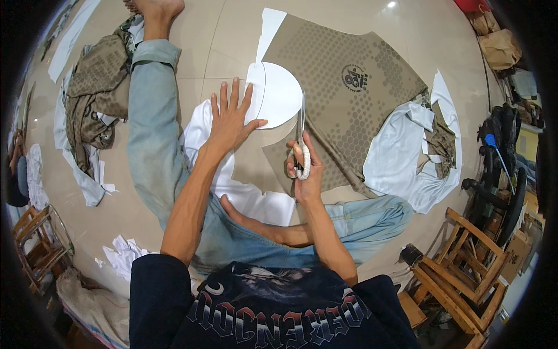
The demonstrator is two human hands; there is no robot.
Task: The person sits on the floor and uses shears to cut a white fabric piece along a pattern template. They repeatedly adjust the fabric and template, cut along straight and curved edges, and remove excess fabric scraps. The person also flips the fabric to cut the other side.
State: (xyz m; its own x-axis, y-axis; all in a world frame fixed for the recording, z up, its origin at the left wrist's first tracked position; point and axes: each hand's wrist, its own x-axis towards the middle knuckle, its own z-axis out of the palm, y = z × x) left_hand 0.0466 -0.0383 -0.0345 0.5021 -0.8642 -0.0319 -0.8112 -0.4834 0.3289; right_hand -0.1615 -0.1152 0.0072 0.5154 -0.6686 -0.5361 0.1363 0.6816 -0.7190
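The left hand (228, 125) lay spread and empty, thumb on a white piece (282, 93); the right hand (308, 177) curled round scissors (301, 125) pointing toward twelve o'clock.

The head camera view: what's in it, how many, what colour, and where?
Scissors: one, silver and white, centre
Patterned fabric: one, brown, right of scissors
Rounded piece: one, white, left of scissors
Loose cloth: count unclear, white, by lap
Bunched cloth: count unclear, mostly white, right
Camouflage pile: one, brown, left
Scraps: several, white, lower left
Wooden frames: several, brown, lower right
Tiled floor: one, beige, throughout
Rim clutter: too crowded to count, mixed, both sides
Jeans: one pair, blue, centre
T-shirt: one, black, bottom
Feet: two, bare, top and centre
Left hand: one, bare, thumb over rounded piece
Right hand: one, bare, holding scissors
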